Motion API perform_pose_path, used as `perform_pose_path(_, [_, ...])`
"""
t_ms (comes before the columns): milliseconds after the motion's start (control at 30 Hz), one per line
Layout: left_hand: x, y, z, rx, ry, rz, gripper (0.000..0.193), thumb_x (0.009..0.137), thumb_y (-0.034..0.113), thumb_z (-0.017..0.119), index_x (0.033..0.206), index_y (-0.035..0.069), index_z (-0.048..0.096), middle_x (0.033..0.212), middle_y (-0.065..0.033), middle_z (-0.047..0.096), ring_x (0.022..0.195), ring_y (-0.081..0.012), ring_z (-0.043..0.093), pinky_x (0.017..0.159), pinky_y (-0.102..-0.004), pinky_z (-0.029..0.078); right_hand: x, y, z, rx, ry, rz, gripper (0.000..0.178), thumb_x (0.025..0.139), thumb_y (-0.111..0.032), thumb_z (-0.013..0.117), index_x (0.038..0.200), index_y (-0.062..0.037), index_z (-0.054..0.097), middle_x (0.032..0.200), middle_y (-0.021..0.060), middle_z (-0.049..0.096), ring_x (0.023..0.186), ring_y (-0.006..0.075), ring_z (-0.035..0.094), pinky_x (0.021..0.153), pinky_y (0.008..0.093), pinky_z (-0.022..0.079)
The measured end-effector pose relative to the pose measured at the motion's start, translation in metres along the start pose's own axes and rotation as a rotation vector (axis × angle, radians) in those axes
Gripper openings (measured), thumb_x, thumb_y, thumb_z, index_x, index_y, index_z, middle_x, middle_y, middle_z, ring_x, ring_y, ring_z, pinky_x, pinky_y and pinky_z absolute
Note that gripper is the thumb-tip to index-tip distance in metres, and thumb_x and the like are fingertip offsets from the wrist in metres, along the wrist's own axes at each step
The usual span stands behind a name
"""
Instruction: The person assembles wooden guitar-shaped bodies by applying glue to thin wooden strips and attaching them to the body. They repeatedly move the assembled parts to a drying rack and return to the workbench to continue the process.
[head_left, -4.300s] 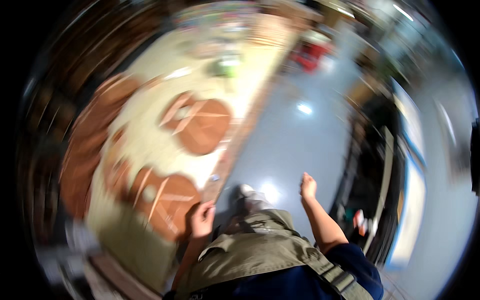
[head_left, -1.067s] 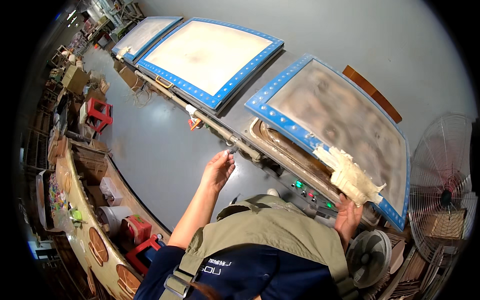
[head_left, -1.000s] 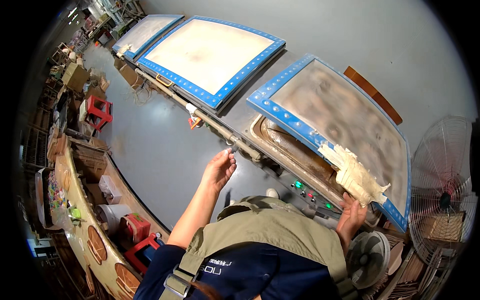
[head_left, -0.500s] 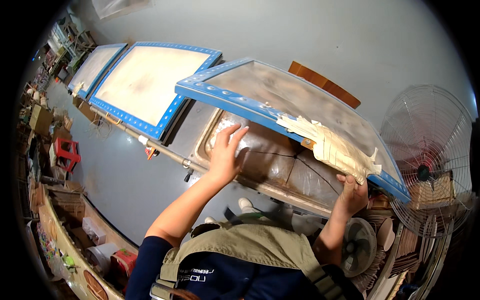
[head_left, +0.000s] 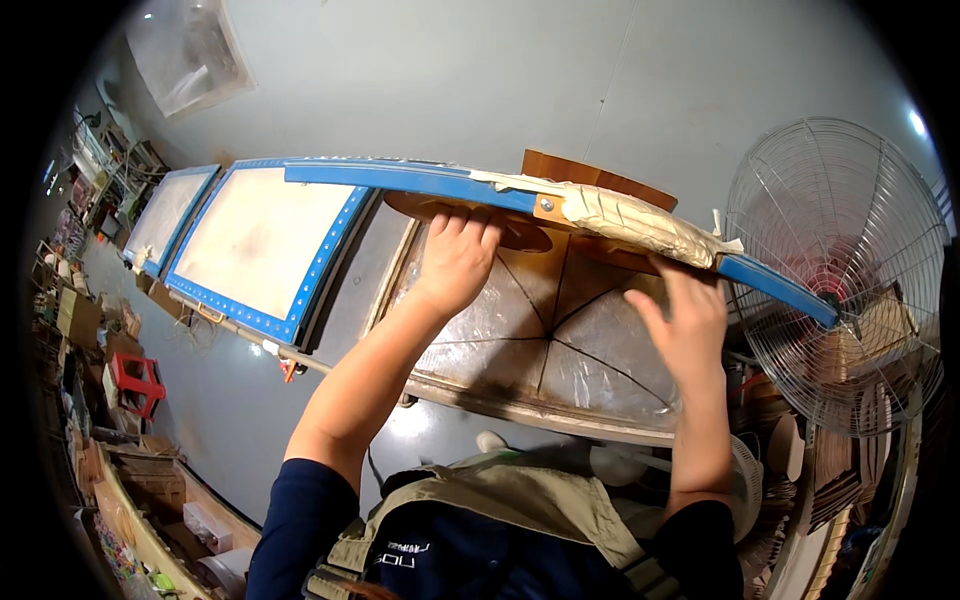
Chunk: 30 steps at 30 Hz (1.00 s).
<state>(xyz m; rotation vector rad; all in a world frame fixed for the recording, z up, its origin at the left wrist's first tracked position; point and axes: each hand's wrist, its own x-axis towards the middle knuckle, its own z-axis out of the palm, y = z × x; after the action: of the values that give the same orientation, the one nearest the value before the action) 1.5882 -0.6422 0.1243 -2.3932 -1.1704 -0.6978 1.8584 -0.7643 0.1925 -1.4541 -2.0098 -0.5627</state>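
We see the blue-framed lid [head_left: 400, 180] raised above the metal tray [head_left: 610, 390], its front edge curving across our view so that its face is almost edge-on. A cream, thickly wrapped handle [head_left: 635, 218] runs along that edge, ragged at its right end, with a small bolted bracket [head_left: 547, 206] at its left. Beneath the lid we see a brown, curved-edged board [head_left: 525, 237] on the left and another brown piece [head_left: 610, 252] nearer the handle. The left hand [head_left: 462, 262] reaches up to the left board, its fingertips at the lid's underside; we cannot tell whether they grip it. The right hand [head_left: 695, 315] is under the handle's right part, fingers up against its lower side and thumb spread away, not closed around it. Compared with half a second ago, the lid stands higher, more of the tray's dark-lined floor shows, and the left hand has moved from over the tray up to the board. A pale, blue-bordered panel [head_left: 265, 240] lies to the left, and a wire-caged fan [head_left: 830, 300] stands at the right.
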Motion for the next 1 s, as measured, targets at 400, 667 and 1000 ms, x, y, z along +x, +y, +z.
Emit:
perform_pose_path(400, [-0.119,0.037,0.0,-0.836,0.163,-0.577,0.051,0.076,-0.009,0.06,0.124,0.008,0.057,0.13,-0.0189,0.047,0.125,-0.0351,0.044,0.102,-0.0393,0.039,-0.09,-0.047,0.099,0.344,0.064,0.31,0.037,0.079,-0.004,0.061,0.116,0.0014,0.061,0.118,0.0165,0.058,0.103,0.0385,0.053,0.09,0.046,0.044])
perform_pose_path(667, [-0.246,0.045,-0.048,-1.564,0.518,-1.249,0.064,0.102,0.044,0.03,0.149,0.005,0.011,0.148,-0.0136,0.029,0.135,-0.0208,0.028,0.111,-0.0326,0.026,-0.051,-0.251,0.106,0.944,-0.199,-0.208,0.06,0.088,-0.028,0.06,0.133,0.0093,0.043,0.138,0.0252,0.044,0.128,0.0431,0.041,0.106,0.0492,0.033])
perform_pose_path(1000, [-0.406,0.079,-0.244,-1.474,1.086,-1.057,0.082,0.091,0.066,0.027,0.151,0.014,0.009,0.154,-0.0099,0.018,0.141,-0.0242,0.021,0.114,-0.0421,0.022,-0.089,-0.459,0.047,1.306,-0.257,-0.975,0.059,0.081,-0.021,0.069,0.127,0.0083,0.048,0.128,0.0258,0.052,0.118,0.0439,0.049,0.101,0.0499,0.039])
